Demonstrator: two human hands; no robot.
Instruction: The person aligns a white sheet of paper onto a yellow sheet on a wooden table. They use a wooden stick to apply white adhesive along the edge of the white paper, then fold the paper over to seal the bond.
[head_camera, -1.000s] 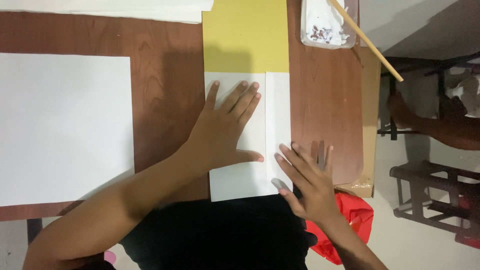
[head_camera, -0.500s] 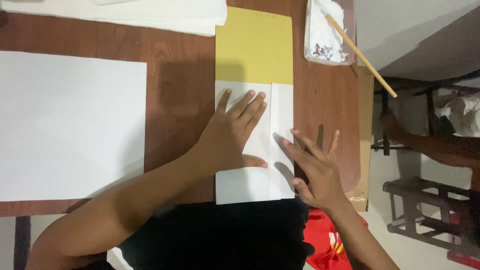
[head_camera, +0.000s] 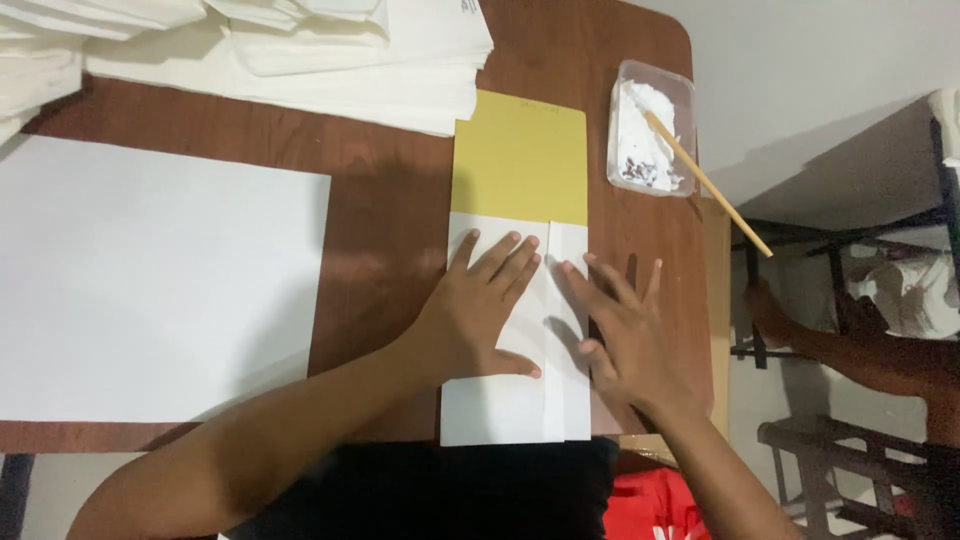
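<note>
Head camera looks straight down on a brown wooden table (head_camera: 390, 190), where a folded white paper (head_camera: 520, 405) lies with its upper edge overlapping the lower part of a yellow sheet (head_camera: 520, 155). Using that folded white paper as the landmark: the left hand (head_camera: 478, 312) lies flat on its left half, fingers spread and pointing toward the yellow sheet, thumb stretched across toward the paper's middle, gripping nothing. The right hand (head_camera: 622, 335) presses palm-down on the paper's right edge, fingers splayed, partly on the paper and partly on the bare wood beside it; it too is open and closed on nothing. A vertical fold line runs up the paper between the two hands. Well to the left of the paper lies a large white sheet (head_camera: 150, 280). Beyond the paper, past the yellow sheet and to the upper left, sits a stack of white papers (head_camera: 300, 50). To the upper right of the paper stands a clear plastic container (head_camera: 628, 80) holding white paste, with a thin wooden stick (head_camera: 720, 195) leaning out of it past the table edge. Far to the right, off the table, another person's arm (head_camera: 860, 355) shows near a dark metal frame.
</note>
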